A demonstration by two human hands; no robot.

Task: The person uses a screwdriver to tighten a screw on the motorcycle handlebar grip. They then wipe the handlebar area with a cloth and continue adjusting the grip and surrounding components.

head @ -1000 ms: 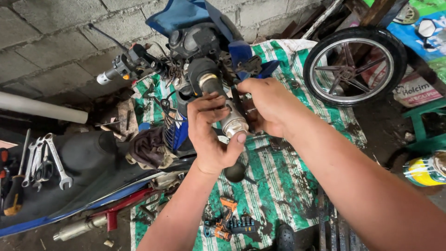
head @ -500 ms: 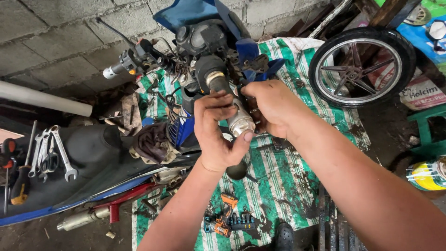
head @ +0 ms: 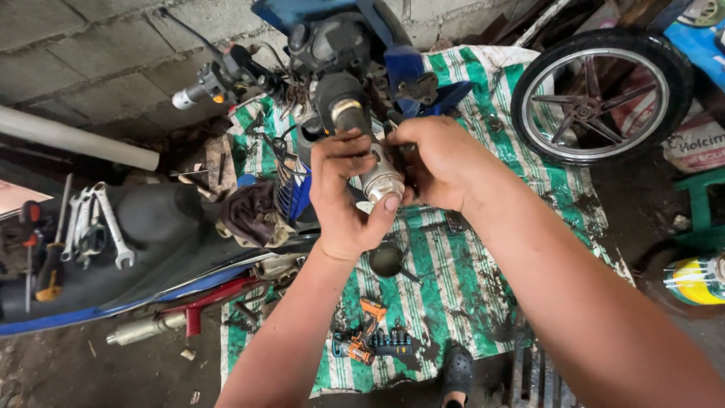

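A partly stripped blue motorcycle lies across the middle of the head view. My left hand wraps around the bare metal end of its right handlebar, thumb pressed against the tip. My right hand closes on the same handlebar from the right side, fingers against a small dark part beside the metal end. What exactly sits under my right fingers is hidden. The black throttle housing sits just above both hands.
A green-and-white striped tarp covers the ground. A black spoked wheel lies at upper right. Wrenches rest on the black seat at left. A small orange drill and bit set lie below. A yellow can sits at right.
The view has drifted a little, so the motorcycle and hands sit slightly higher and further right. Both hands stay clasped on the handlebar end with barely any shift.
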